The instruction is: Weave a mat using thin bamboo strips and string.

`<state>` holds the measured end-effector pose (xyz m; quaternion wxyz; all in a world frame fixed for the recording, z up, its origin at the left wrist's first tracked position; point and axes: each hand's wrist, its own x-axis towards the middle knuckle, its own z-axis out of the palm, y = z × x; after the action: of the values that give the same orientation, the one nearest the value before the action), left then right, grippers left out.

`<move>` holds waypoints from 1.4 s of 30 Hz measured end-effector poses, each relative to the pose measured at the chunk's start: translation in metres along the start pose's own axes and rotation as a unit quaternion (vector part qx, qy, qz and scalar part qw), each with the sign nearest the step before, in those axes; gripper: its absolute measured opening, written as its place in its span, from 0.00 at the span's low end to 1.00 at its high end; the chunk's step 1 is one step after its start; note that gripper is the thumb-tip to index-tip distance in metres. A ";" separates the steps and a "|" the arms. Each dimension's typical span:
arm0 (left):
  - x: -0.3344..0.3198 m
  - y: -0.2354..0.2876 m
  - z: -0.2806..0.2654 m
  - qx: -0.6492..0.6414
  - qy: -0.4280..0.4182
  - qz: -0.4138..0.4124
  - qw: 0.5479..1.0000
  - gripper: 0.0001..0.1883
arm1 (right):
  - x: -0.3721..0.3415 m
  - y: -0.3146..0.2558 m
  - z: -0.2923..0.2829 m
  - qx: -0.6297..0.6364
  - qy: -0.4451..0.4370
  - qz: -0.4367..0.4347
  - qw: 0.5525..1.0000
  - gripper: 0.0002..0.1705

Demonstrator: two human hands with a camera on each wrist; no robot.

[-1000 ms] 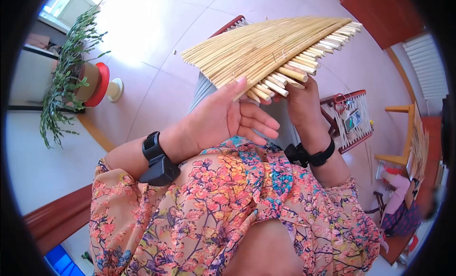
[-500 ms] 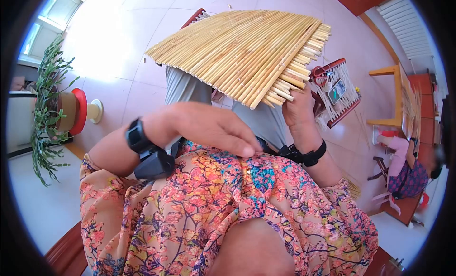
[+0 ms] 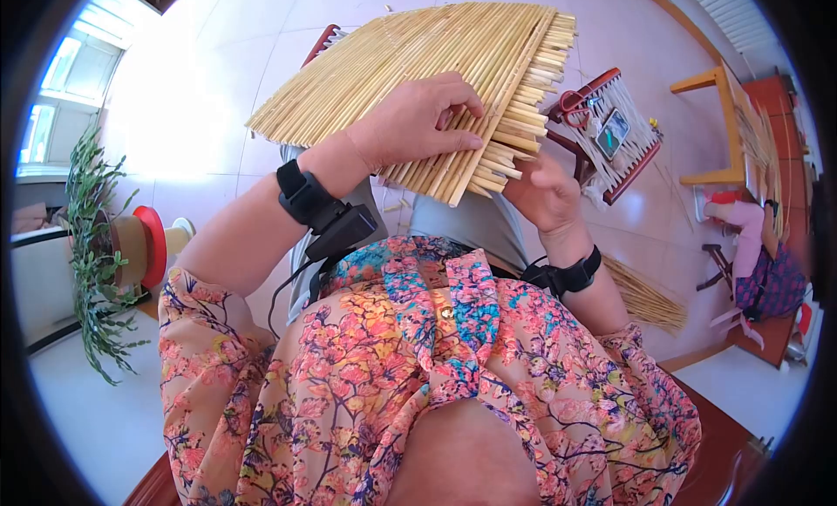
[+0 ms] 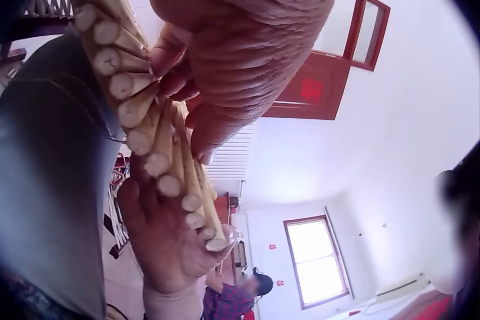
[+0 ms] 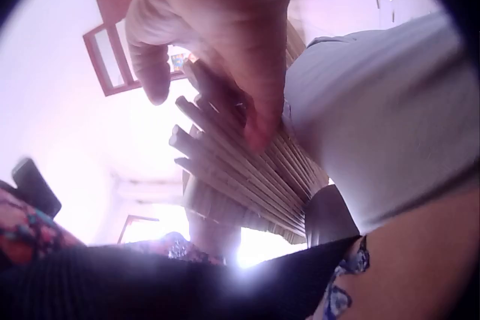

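Note:
A fan-shaped mat of pale dried stalks [image 3: 384, 70], its stalks laid side by side, lies across the knees. One stalk crosses the others near the right edge, and uneven cut ends stick out beyond it. My left hand [image 3: 418, 121] rests on top of the mat beside that crossing stalk, fingers bent, thumb apart from them. From the left wrist view, its fingertips [image 4: 169, 57] touch the stalks just behind the round cut ends. Below the protruding ends is my right hand [image 3: 547, 196], loosely bent, with its thumb apart [image 5: 154, 80]; some of its fingers are hidden under the mat.
A low corded stool [image 3: 623, 162] at the right carries red-handled scissors [image 3: 574, 109] and a phone [image 3: 613, 133]. Loose stalks [image 3: 649, 292] lie on the floor. Another person [image 3: 767, 279] sits far right near a wooden stand [image 3: 724, 127]. A potted plant [image 3: 91, 236] stands left.
My left hand left the mat's near edge, passed over the lap and came down on top of the mat. The right hand stays at the cut ends, now more loosely bent. The mat appears flatter.

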<state>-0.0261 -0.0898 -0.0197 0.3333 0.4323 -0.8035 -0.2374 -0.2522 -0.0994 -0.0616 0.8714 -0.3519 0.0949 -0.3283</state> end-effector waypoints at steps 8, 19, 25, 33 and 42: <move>-0.007 0.008 0.019 0.052 0.055 0.016 0.997 0.14 | 0.018 0.002 0.018 -0.081 0.253 0.018 0.964 0.21; -0.001 0.015 0.046 0.111 0.120 -0.031 0.986 0.09 | 0.019 0.012 0.008 -0.135 0.285 -0.029 0.949 0.17; 0.005 0.013 0.050 0.137 0.128 -0.044 0.981 0.09 | 0.020 0.009 0.003 -0.142 0.294 -0.013 0.945 0.14; -0.025 0.029 0.041 0.136 0.133 -0.030 0.981 0.09 | 0.008 0.034 0.024 -0.130 0.267 -0.043 0.954 0.15; -0.026 0.024 0.045 0.125 0.164 0.003 0.978 0.09 | 0.005 0.037 0.015 -0.122 0.235 -0.059 0.963 0.17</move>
<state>-0.0616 -0.0505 -0.0418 0.4050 0.5012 -0.7623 -0.0600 -0.2235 -0.0750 -0.0757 0.7541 -0.3740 0.3152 -0.4383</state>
